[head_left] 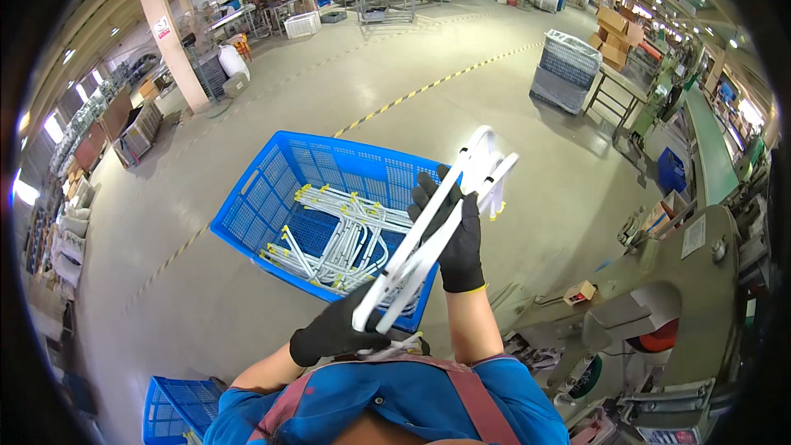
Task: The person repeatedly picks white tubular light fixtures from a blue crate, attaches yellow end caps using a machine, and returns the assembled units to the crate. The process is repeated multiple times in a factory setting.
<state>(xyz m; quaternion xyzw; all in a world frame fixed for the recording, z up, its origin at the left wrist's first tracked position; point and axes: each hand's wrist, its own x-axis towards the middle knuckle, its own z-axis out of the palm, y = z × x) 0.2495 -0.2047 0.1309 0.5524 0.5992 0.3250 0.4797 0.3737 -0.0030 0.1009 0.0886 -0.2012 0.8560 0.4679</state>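
Both my hands wear black gloves and hold a bundle of white bent metal tube frames (445, 214) with yellow end caps, raised slantwise above a blue plastic crate (247, 206). My right hand (453, 235) grips the bundle near its middle. My left hand (334, 331) grips its lower end close to my chest. Several more white tube frames (342, 239) lie inside the crate.
A grey machine (667, 313) with a small cardboard box (580, 292) stands at the right. A second blue crate (177, 408) sits at lower left. A wire cage cart (564, 70) and a pillar (169, 33) stand farther off; people work at benches at the back.
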